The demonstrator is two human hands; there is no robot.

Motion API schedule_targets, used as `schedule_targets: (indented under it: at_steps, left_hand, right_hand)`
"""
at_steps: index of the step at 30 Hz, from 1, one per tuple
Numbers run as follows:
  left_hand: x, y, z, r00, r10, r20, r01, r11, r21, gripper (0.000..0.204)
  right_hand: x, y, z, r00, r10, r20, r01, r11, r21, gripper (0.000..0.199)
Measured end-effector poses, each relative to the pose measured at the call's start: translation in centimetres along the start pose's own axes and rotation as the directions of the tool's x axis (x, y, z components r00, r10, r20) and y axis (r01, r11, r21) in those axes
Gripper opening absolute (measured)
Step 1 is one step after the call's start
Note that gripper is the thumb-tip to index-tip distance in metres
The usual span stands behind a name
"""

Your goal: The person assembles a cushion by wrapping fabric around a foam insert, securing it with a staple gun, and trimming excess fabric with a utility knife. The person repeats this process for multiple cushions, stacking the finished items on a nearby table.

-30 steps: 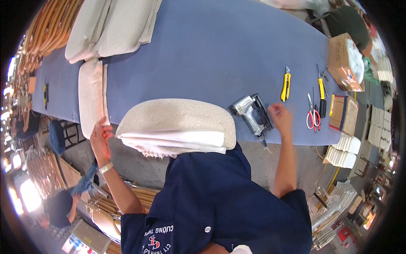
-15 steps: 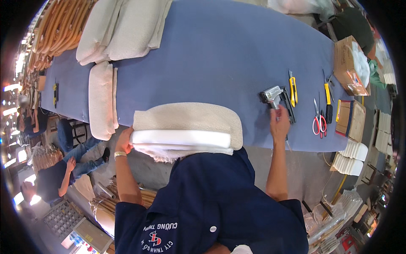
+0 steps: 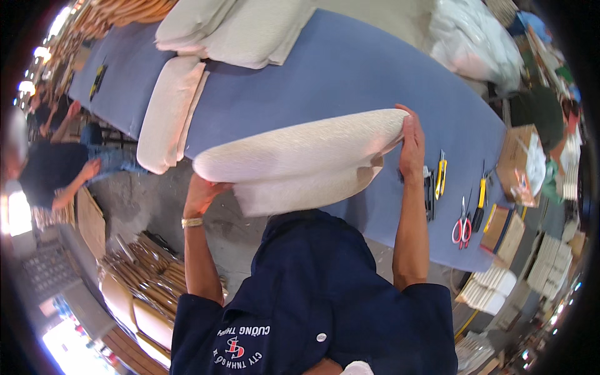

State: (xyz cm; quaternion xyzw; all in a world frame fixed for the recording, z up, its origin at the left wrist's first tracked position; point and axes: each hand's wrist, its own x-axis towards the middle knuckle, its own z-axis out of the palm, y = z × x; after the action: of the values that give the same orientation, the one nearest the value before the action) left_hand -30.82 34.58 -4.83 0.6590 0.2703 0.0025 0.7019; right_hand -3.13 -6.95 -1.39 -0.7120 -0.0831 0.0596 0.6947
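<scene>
A beige fabric-covered cushion is held up between my hands at the table's near edge, tilted with its right end higher. A loose flap of the fabric hangs along its lower side. My left hand grips the left end from below, fingers partly hidden by the cloth. Around the right end, my right hand is closed with the thumb side showing. Beside my right forearm a staple gun lies on the table, mostly hidden by the arm.
On the blue-grey table lie a yellow utility knife, red-handled scissors and a yellow-handled tool. Beige cushions are stacked far left, with another cushion nearer. A cardboard box stands right; a person is at left.
My right hand has let go of the staple gun and taken the cushion's right end. The cushion has been lifted and turned, hiding its white padding. The whole view has rotated.
</scene>
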Motion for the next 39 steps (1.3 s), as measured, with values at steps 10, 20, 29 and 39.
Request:
schedule_targets:
  at_steps: [10,20,29,39]
  left_hand:
    - [0.4,-0.4,4.7,0.999,0.018,0.027,-0.026,0.946,0.322,0.069]
    - [3.1,-5.3,4.3,0.993,-0.049,-0.108,0.067,0.983,0.174,0.065]
    - [3.3,-0.4,11.6,0.945,-0.196,-0.262,0.084,0.919,-0.386,0.068]
    - [2.9,2.0,14.4,0.963,-0.097,-0.252,-0.049,0.856,-0.514,0.063]
  right_hand:
    - [1.9,7.7,1.5,0.992,-0.066,-0.108,0.043,0.977,-0.207,0.043]
    - [-1.2,15.7,0.6,0.972,0.116,-0.203,-0.143,0.982,-0.124,0.043]
    - [-12.0,8.3,2.4,0.837,0.545,0.044,-0.547,0.832,0.096,0.044]
    - [-11.7,0.0,11.9,0.581,0.615,0.533,-0.695,0.715,-0.068,0.057]
